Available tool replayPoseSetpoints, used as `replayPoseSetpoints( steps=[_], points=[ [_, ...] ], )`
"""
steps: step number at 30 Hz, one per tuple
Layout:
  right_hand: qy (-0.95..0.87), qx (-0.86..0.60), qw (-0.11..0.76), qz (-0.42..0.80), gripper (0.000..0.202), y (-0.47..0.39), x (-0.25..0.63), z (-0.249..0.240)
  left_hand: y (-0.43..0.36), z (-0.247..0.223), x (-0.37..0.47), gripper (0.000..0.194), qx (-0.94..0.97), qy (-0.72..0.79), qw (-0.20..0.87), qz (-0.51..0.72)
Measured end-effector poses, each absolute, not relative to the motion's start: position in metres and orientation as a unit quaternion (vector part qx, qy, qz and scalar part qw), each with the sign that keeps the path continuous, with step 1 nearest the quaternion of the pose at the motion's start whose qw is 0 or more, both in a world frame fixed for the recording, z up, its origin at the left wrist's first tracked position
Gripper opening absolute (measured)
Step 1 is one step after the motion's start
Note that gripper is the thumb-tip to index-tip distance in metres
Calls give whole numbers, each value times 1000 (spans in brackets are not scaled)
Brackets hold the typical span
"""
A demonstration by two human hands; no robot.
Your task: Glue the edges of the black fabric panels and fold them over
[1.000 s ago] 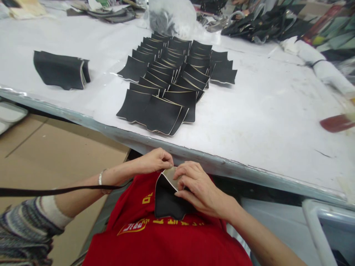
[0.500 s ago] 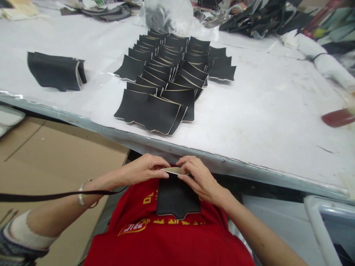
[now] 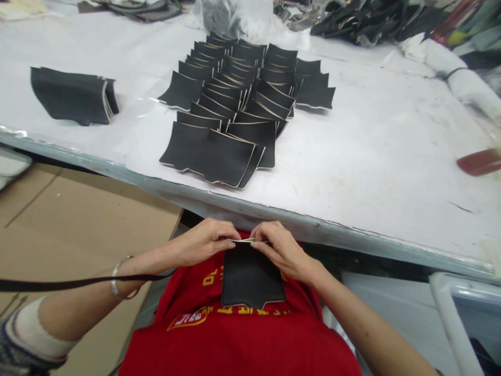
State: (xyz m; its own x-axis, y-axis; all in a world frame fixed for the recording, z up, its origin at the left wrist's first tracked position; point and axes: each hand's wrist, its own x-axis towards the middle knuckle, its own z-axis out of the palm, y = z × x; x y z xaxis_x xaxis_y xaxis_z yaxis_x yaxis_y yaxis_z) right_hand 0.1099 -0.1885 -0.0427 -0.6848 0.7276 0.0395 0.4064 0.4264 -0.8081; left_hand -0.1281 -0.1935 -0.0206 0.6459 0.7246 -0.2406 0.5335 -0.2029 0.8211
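Note:
A black leather-like piece with a small tab at its lower edge hangs in front of the red apron. Its pale-edged top is pinched at the left corner by my left hand. On the right part of the same top edge, my right hand grips with thumb and fingers. The two top layers lie almost together between the hands. Several rows of similar black pieces overlap on the white table. Apart from them, a folded black bundle stands at the left.
The table's front edge runs just beyond my hands. Cardboard lies low at the left, and a white-rimmed container is at the lower right. Clear plastic, dark straps and a dark red object are on the table.
The gap at the top of the held piece has narrowed, and my right fingers have closed down onto its edge. The view has shifted slightly.

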Motion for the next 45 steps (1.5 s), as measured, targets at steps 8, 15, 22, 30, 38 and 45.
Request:
replayPoseSetpoints(
  steps=[8,15,22,30,38,45],
  points=[
    [-824,-340,202,406,18,-188,108,-45,-194,-18,-124,23,761,406,494,108],
    [-825,-339,230,390,25,-190,109,-47,-194,-21,-119,22,768,418,475,105],
    [-812,-359,249,387,20,-195,106,-46,-196,-24,-103,20,769,418,462,139],
    [-822,-355,178,409,6,-192,126,-40,-195,-22,-103,25,775,402,475,106],
    [-816,-360,186,412,8,-190,125,-45,-191,-20,-95,23,788,407,453,93],
    [-779,-378,205,456,16,-190,136,-40,-191,-19,-90,23,758,420,485,119]
  ],
)
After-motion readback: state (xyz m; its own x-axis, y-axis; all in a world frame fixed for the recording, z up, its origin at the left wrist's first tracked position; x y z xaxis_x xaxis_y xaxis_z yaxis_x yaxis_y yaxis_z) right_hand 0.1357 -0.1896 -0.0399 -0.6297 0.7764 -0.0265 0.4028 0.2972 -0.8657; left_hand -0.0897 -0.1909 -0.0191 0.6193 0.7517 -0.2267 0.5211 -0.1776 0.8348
